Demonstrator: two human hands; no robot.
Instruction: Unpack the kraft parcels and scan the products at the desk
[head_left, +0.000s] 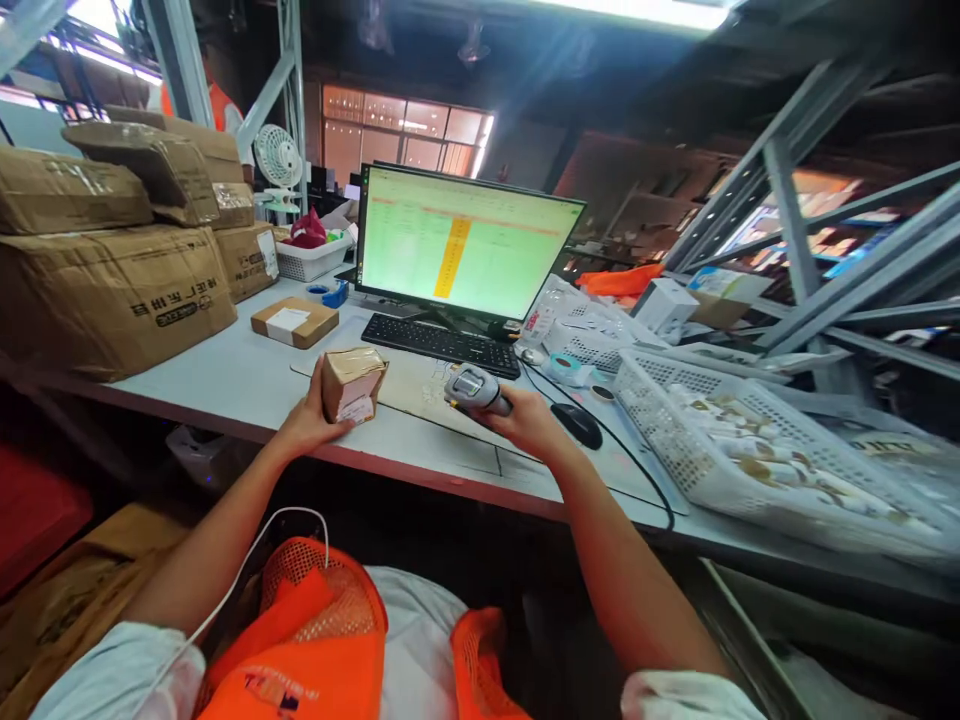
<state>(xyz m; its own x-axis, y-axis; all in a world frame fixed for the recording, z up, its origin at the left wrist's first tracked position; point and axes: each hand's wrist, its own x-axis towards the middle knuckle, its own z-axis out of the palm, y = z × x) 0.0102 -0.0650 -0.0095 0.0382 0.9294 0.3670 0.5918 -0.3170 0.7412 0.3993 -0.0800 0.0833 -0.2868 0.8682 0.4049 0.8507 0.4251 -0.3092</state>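
Note:
My left hand (pixel 309 420) is wrapped round a small cardboard box (pixel 352 382) at the front of the desk. The box is tilted, and a white label shows on its side facing me. In my right hand (pixel 529 418) is a grey handheld barcode scanner (pixel 474 388), gripped by its handle, with its head pointing left toward the box. Beyond my hands lies a black keyboard (pixel 450 345), below a lit monitor (pixel 465 240) that shows a spreadsheet with an orange column. A black mouse (pixel 577 425) rests just right of my right wrist.
A flat labelled carton (pixel 295 322) and blue tape (pixel 330 293) lie left of the keyboard. Large cardboard boxes (pixel 120 290) are stacked at the left. A white basket (pixel 675 440) of small packed items stands at the right, with a black cable (pixel 637 465) running beside it.

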